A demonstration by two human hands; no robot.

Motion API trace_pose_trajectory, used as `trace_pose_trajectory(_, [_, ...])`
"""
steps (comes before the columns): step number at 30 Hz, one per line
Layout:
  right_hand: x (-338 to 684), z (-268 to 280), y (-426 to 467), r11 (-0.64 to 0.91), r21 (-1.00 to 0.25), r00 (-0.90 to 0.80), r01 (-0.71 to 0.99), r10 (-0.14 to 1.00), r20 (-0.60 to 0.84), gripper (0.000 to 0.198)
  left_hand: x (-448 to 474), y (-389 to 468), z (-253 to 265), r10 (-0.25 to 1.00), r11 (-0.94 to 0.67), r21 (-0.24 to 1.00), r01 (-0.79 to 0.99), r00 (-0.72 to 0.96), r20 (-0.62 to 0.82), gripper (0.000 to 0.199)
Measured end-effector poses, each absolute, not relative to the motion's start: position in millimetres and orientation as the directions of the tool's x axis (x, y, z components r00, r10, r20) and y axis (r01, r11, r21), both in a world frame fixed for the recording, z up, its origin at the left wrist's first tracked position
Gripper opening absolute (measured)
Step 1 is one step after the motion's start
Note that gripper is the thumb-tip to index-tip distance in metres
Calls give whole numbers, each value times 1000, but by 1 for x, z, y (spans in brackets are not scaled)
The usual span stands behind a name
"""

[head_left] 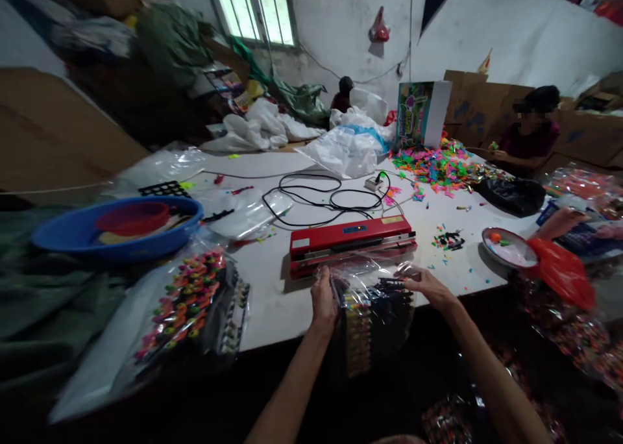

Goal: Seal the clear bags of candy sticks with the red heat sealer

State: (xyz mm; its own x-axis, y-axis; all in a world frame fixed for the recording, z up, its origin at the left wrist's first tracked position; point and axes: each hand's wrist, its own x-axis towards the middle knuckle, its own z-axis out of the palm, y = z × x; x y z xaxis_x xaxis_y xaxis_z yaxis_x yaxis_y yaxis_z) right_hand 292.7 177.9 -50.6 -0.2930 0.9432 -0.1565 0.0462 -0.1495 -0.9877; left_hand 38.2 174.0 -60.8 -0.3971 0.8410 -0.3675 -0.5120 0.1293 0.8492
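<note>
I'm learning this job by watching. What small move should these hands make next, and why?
Probably pull the top edge of the clear bag flat. The left hand grips one side, the right hand is at the other, and the plastic between them looks loose and creased, just in front of the red machine.

No text is readable, even on the box (411, 116).

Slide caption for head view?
Left hand and right hand hold a filled clear bag before a red machine on a white table.
</note>
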Motion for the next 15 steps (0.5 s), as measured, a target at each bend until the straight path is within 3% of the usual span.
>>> trace_pose_trajectory(2, [273, -63, 196, -113, -994, -267, 4, 957, -110, 36, 34, 189, -71, 808, 132, 841, -525, -435, -398, 58])
trace_pose_trajectory(6, [253, -79, 234, -30, -999, 22, -42, 999, -31, 39, 28, 209, -91, 799, 222, 899, -377, -458, -390, 60])
trace_pose_trajectory(10, [249, -110, 265, -129, -986, 217, -109, 965, -150, 44, 24, 219, -115, 879, 247, 937, -248, -349, -325, 47])
trace_pose_trajectory(15, [244, -151, 282, -259, -965, 307, -43, 916, -259, 45, 22, 232, -137, 814, 290, 922, -256, -441, -378, 41])
